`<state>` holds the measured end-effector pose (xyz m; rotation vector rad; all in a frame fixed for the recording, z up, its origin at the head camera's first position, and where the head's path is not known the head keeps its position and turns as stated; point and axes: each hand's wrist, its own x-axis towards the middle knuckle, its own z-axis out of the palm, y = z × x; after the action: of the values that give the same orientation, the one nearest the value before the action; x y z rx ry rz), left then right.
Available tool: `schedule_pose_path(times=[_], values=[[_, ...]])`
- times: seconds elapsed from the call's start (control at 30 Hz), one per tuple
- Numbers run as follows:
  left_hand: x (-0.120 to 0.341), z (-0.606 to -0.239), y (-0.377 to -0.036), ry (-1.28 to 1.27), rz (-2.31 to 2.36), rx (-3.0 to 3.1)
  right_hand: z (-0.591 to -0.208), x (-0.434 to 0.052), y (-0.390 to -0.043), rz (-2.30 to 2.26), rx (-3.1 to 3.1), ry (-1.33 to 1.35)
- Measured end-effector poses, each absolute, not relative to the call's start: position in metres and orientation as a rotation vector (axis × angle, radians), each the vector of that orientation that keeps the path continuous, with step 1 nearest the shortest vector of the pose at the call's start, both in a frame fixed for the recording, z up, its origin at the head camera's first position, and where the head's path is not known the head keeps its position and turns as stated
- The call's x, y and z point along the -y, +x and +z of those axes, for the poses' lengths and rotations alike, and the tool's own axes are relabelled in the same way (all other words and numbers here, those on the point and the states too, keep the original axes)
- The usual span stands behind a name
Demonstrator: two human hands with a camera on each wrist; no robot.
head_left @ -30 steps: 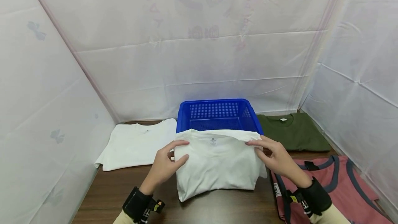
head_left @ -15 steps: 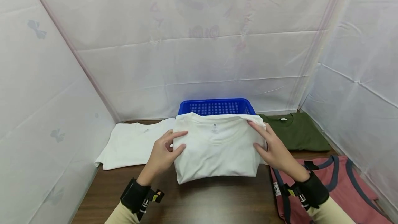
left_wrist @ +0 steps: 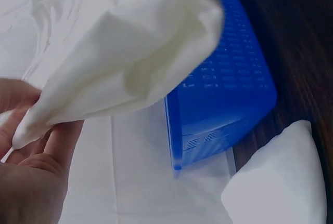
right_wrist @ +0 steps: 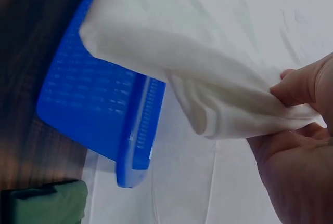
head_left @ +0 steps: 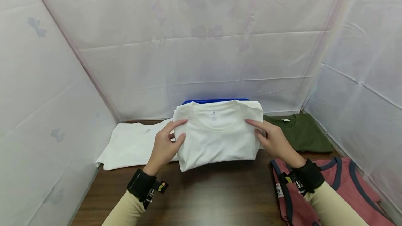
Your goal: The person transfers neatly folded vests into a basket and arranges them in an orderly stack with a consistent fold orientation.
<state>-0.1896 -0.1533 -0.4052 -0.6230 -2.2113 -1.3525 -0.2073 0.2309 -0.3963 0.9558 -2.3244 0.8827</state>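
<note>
A folded white T-shirt (head_left: 220,138), neckline and printed neck label facing up, is held between my two hands above the table. My left hand (head_left: 166,145) pinches its left side, thumb and index finger on top and the other fingers underneath. On the opposite side my right hand (head_left: 276,142) pinches the layered edge the same way. Behind and below the shirt stands a blue plastic basket (left_wrist: 223,89); only its back rim shows in the head view. Both wrist views show the shirt's lower folds hanging beside the basket's wall.
Another folded white T-shirt (head_left: 135,145) lies on the brown table (head_left: 207,198) at the left. A folded dark green T-shirt (head_left: 301,133) is at the back right, with a red garment with blue-grey trim (head_left: 342,177) in front of it. White sheeting (head_left: 201,55) encloses the back and sides.
Both hands have lifted the white T-shirt up and away from me, from in front of the basket to over it, so it now covers nearly all of the basket in the head view.
</note>
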Motion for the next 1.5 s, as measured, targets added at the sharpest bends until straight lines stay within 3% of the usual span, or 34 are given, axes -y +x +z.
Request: schedule_pose_path(times=[0.6, 1.5], values=[[0.146, -0.393, -0.218, -0.642, -1.293, 2.287, -0.376, -0.233, -0.241, 0.848, 2.261, 0.961], [0.141, -0.373, -0.265, -0.446, -1.307, 2.356, -0.364, -0.217, -0.290, 0.871, 2.319, 0.772]])
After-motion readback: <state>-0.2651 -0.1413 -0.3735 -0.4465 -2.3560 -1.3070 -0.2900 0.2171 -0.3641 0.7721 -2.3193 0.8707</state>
